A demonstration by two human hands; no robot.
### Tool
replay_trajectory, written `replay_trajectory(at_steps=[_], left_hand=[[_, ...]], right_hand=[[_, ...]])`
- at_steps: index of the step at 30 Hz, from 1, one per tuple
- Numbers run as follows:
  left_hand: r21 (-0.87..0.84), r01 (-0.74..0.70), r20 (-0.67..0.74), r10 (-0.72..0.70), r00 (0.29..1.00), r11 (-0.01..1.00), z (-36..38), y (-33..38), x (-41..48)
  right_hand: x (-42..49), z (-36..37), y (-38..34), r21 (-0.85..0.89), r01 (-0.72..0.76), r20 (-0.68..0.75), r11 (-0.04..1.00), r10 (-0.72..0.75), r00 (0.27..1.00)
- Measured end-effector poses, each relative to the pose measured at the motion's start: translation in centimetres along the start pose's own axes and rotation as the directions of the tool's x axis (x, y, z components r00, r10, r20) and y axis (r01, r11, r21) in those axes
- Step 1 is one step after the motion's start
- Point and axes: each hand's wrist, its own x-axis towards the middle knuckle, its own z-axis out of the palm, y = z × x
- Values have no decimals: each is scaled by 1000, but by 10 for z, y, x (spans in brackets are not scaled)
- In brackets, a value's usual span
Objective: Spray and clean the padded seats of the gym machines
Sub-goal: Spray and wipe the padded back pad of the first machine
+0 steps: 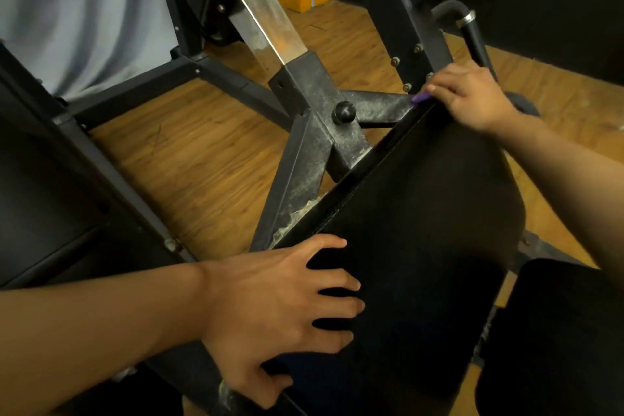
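A black padded seat [422, 230] fills the lower right of the head view, tilted with its long edge running up to the right. My left hand [280, 307] lies flat on the near left part of the seat, fingers spread and straight. My right hand [469, 98] is at the seat's far corner, fingers curled round a small purple cloth [420, 98] that peeks out by the fingertips and touches the seat edge. No spray bottle is in view.
The machine's dusty black steel frame [310, 132] with a round knob [343, 111] and a bare metal post [266, 27] stands just beyond the seat. Wooden floor [202, 159] lies beneath. Another black pad [557, 0] is at top right, a black handle [472, 34] beside it.
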Motion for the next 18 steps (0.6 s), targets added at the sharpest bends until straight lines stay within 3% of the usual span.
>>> replay_trajectory(at_steps=[6, 18], left_hand=[[10, -7, 13, 7, 1000, 1000, 2, 0, 1], [-4, -32, -24, 32, 999, 999, 2, 1, 2]], right_hand=[[20, 2, -6, 169, -247, 43, 954, 243, 969], [-69, 2, -141, 279, 116, 8, 953, -123, 992]])
